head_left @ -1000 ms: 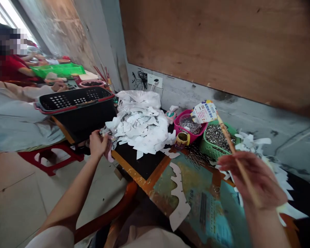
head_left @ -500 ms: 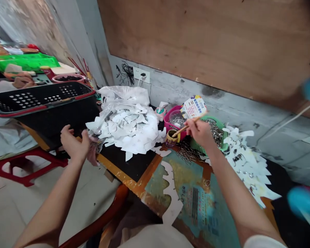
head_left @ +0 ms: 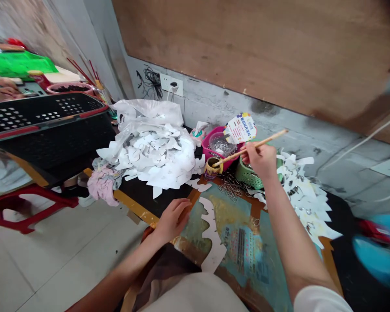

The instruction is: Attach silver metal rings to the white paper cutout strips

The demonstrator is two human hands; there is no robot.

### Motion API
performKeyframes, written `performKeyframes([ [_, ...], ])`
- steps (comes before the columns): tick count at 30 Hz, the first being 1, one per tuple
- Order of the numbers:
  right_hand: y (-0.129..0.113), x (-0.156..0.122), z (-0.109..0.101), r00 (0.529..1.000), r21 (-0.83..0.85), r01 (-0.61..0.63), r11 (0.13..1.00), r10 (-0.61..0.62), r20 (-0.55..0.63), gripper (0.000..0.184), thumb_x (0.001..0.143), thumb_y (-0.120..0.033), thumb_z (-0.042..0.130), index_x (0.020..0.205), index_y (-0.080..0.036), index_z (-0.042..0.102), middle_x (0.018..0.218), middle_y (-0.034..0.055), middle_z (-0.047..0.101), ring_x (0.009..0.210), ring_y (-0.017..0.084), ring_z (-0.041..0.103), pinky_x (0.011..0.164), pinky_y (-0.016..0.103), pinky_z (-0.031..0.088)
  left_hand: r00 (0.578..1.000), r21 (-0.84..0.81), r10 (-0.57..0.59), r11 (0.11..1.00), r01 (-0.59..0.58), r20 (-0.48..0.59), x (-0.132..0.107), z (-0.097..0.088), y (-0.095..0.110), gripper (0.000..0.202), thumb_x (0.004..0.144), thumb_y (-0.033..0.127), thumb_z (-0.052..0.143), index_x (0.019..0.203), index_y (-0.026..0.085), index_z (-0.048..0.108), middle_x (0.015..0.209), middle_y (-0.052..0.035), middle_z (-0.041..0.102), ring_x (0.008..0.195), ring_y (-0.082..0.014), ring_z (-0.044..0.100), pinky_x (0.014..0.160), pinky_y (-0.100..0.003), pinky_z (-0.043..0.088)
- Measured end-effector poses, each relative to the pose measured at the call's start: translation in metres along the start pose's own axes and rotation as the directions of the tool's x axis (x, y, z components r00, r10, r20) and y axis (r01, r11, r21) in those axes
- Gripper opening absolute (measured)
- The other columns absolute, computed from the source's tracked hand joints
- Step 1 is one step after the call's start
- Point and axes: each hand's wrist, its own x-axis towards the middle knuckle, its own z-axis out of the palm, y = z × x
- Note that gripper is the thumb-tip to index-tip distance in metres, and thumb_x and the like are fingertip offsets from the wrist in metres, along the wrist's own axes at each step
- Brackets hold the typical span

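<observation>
Stick [head_left: 268,139], wooden, right of centre: gripped in narrowed fingers of the right hand [head_left: 260,159], lower end in the mouth of a small pot [head_left: 211,173]. Left hand [head_left: 173,220], lower centre: fingers slightly parted, apparently holding nothing, beside a notched white cut-out [head_left: 214,236] on the surface [head_left: 235,210]. Progress, as judged: cut-out, no metal seen on it, unfinished; white pieces [head_left: 307,201] at right, bearing metal bits, further along; white pile [head_left: 164,160], centre, seemingly remaining.

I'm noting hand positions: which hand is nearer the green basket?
Right. The right hand overlaps the green basket in view; the left hand is well to its left, by the table's near edge.
</observation>
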Motion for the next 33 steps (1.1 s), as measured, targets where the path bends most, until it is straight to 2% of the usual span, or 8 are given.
performKeyframes([
  [7,0.016,-0.042,-0.050,0.959,0.368,-0.163,0.915,0.235,-0.160,0.023,0.078,-0.033,0.071,0.069,-0.012,0.071,0.050,0.0017,0.063,0.037,0.010,0.055,0.034,0.018,0.046,0.993,-0.033,0.023,0.999,-0.020,0.113,0.007,0.026,0.012,0.027,0.094,0.021,0.051,0.120,0.021,0.056,0.122,-0.0114,0.064,0.115,-0.0253,0.061,0.097,-0.044,0.053],
  [14,0.041,-0.126,-0.092,0.940,0.647,-0.221,0.730,0.337,-0.059,0.023,0.070,-0.038,0.078,0.063,-0.019,0.068,0.045,-0.0030,0.055,0.034,0.007,0.045,0.030,0.016,0.036,0.967,0.031,0.035,0.999,-0.044,0.253,0.013,0.045,0.006,0.038,0.094,0.029,0.053,0.131,0.020,0.050,0.137,-0.0142,0.059,0.130,-0.0297,0.054,0.112,-0.053,0.041],
  [19,0.060,-0.175,-0.072,0.885,0.491,-0.400,0.774,0.465,-0.011,0.023,0.068,-0.030,0.083,0.090,-0.024,0.078,0.069,0.0018,0.072,0.046,0.013,0.061,0.042,0.026,0.053,0.947,0.071,-0.017,0.997,-0.006,0.320,0.014,0.054,0.006,0.052,0.091,0.033,0.056,0.138,0.018,0.043,0.139,-0.0176,0.057,0.134,-0.0317,0.050,0.117,-0.058,0.032],
  [22,0.070,-0.189,-0.053,0.882,0.362,-0.456,0.813,0.467,0.064,0.018,0.074,-0.032,0.079,0.091,-0.024,0.079,0.077,0.0048,0.075,0.058,0.020,0.070,0.055,0.034,0.062,0.943,0.074,-0.038,0.997,0.014,0.331,0.014,0.054,0.008,0.056,0.090,0.033,0.056,0.141,0.020,0.037,0.139,-0.0163,0.057,0.135,-0.0298,0.050,0.119,-0.057,0.029],
  [25,0.076,-0.190,-0.047,0.894,0.255,-0.445,0.858,0.411,0.179,0.012,0.077,-0.030,0.077,0.087,-0.026,0.080,0.081,0.0050,0.076,0.066,0.022,0.072,0.065,0.037,0.064,0.941,0.070,-0.047,0.997,0.025,0.336,0.015,0.051,0.010,0.056,0.091,0.033,0.053,0.142,0.020,0.033,0.138,-0.0161,0.057,0.134,-0.0284,0.051,0.120,-0.057,0.027],
  [28,0.079,-0.183,-0.051,0.899,0.280,-0.409,0.868,0.332,0.285,0.007,0.072,-0.025,0.076,0.078,-0.024,0.081,0.078,0.0052,0.075,0.064,0.021,0.070,0.057,0.032,0.061,0.939,0.086,-0.055,0.996,0.027,0.340,0.016,0.050,0.012,0.054,0.093,0.036,0.051,0.141,0.019,0.034,0.138,-0.0172,0.057,0.135,-0.0292,0.050,0.120,-0.056,0.025],
  [30,0.079,-0.177,-0.055,0.905,0.330,-0.404,0.853,0.318,0.284,0.007,0.070,-0.023,0.073,0.072,-0.022,0.080,0.072,0.0052,0.074,0.059,0.019,0.068,0.049,0.029,0.056,0.937,0.097,-0.058,0.995,0.026,0.344,0.016,0.050,0.013,0.056,0.092,0.039,0.053,0.140,0.018,0.035,0.139,-0.0179,0.056,0.135,-0.0304,0.050,0.121,-0.056,0.023],
  [33,0.080,-0.169,-0.057,0.897,0.337,-0.434,0.836,0.367,0.246,0.011,0.072,-0.022,0.070,0.074,-0.022,0.081,0.076,0.0051,0.075,0.060,0.019,0.068,0.053,0.029,0.057,0.936,0.103,-0.072,0.994,0.039,0.345,0.015,0.053,0.013,0.061,0.089,0.040,0.057,0.141,0.018,0.034,0.139,-0.0181,0.055,0.135,-0.0308,0.050,0.122,-0.056,0.022],
])
